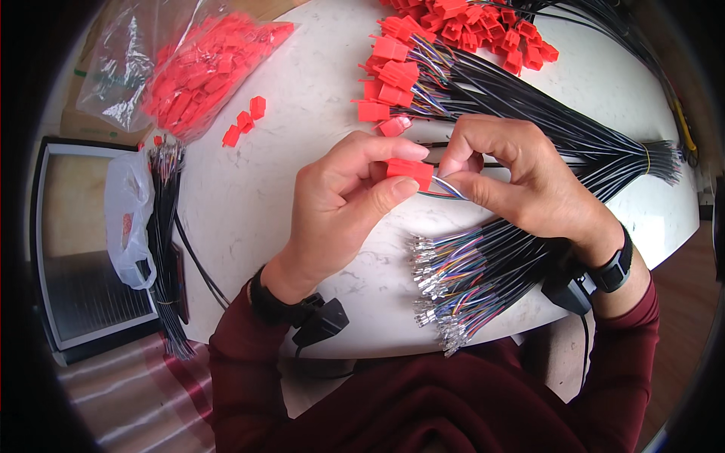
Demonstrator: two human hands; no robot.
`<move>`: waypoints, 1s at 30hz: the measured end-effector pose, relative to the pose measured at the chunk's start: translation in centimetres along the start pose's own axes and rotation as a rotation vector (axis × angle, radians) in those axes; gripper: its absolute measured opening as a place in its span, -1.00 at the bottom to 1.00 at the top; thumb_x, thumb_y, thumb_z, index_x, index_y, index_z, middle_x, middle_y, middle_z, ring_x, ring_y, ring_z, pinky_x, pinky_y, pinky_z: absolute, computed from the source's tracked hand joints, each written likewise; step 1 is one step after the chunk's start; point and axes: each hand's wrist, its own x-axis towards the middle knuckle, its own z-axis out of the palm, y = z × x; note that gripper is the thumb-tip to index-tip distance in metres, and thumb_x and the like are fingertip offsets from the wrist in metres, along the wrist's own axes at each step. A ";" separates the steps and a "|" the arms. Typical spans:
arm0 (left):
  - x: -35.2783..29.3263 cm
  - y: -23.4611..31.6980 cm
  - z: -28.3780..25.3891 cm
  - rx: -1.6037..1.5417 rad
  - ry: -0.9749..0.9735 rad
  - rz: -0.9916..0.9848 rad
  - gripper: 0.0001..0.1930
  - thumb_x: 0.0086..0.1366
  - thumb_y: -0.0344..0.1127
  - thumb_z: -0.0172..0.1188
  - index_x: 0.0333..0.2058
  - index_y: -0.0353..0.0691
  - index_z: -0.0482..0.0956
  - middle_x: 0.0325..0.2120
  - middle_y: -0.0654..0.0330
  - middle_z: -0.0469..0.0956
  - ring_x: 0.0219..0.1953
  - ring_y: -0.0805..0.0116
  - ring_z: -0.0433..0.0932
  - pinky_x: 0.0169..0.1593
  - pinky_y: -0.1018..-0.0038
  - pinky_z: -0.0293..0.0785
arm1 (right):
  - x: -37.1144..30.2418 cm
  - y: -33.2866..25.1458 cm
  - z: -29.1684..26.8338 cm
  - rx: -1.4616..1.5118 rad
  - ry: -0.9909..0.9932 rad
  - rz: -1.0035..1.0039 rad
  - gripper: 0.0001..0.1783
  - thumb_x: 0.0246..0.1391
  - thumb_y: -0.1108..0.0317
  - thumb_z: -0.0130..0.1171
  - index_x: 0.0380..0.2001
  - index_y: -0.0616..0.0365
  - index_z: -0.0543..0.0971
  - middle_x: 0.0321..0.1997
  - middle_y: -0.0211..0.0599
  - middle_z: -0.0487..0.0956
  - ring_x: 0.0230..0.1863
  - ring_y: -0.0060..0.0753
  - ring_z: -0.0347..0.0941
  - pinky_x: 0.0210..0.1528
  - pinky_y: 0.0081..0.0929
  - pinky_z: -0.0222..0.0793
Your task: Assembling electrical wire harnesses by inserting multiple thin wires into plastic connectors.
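Between the thumb and fingers of my left hand (343,200) is a red plastic connector housing (410,174), held sideways above the table. Thin coloured wires (448,186) run from its right end to my right hand (513,174), which pinches them between thumb and fingers. How deep the wire ends sit inside the housing is hidden. Just below my right hand lies a fan of black cables with bare metal terminals (445,291) at their near-left ends. Beyond my hands, another bundle of black cables (521,98) ends in several red housings (393,75).
A clear plastic bag of red housings (204,75) lies at the far left, with a few loose housings (244,121) beside it. More housings on cables (483,30) are heaped at the back. At left are a framed panel (94,302) and a cable bundle in a white bag (130,219).
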 end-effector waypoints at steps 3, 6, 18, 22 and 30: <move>0.0 0.0 -0.2 0.006 -0.005 0.015 -0.72 0.27 -0.55 0.17 -0.04 -0.44 0.49 -0.15 0.20 0.50 -0.11 0.49 0.49 -0.01 0.56 0.40 | 0.0 -0.1 0.1 0.013 0.005 0.008 -0.94 0.07 0.55 0.18 -0.40 0.32 0.51 -0.47 -0.30 0.48 -0.42 -0.56 0.41 -0.31 -0.54 0.38; 0.0 0.2 -0.3 -0.023 -0.035 -0.003 -0.72 0.26 -0.55 0.17 -0.05 -0.44 0.49 -0.15 0.19 0.50 -0.11 0.49 0.49 0.00 0.55 0.40 | 0.0 0.0 0.1 0.004 0.005 0.001 -0.95 0.07 0.55 0.18 -0.39 0.32 0.52 -0.47 -0.29 0.49 -0.42 -0.55 0.41 -0.31 -0.54 0.38; 0.3 0.3 0.0 -0.053 -0.010 -0.061 -0.66 0.28 -0.49 0.18 0.01 -0.43 0.41 -0.13 0.15 0.50 -0.09 0.48 0.48 0.00 0.54 0.39 | 0.1 0.6 -0.2 0.078 -0.003 0.027 -0.92 0.18 0.48 0.13 -0.35 0.30 0.49 -0.48 -0.45 0.44 -0.41 -0.69 0.31 -0.34 -0.62 0.30; 0.4 0.2 0.3 -0.104 0.033 -0.018 -0.59 0.29 -0.45 0.18 0.08 -0.39 0.34 -0.12 0.15 0.50 -0.10 0.47 0.49 0.01 0.55 0.39 | 0.2 0.7 -0.1 0.160 -0.030 0.082 -0.89 0.21 0.45 0.11 -0.33 0.27 0.43 -0.50 -0.51 0.37 -0.43 -0.73 0.24 -0.37 -0.63 0.24; 0.4 -0.4 0.2 -0.119 0.018 -0.150 -0.69 0.30 -0.44 0.16 0.00 -0.32 0.40 -0.19 0.28 0.52 -0.24 0.66 0.42 -0.27 0.70 0.29 | 0.2 1.1 -0.1 0.225 -0.020 0.095 -0.89 0.24 0.44 0.08 -0.35 0.24 0.40 -0.49 -0.56 0.35 -0.43 -0.77 0.19 -0.38 -0.68 0.20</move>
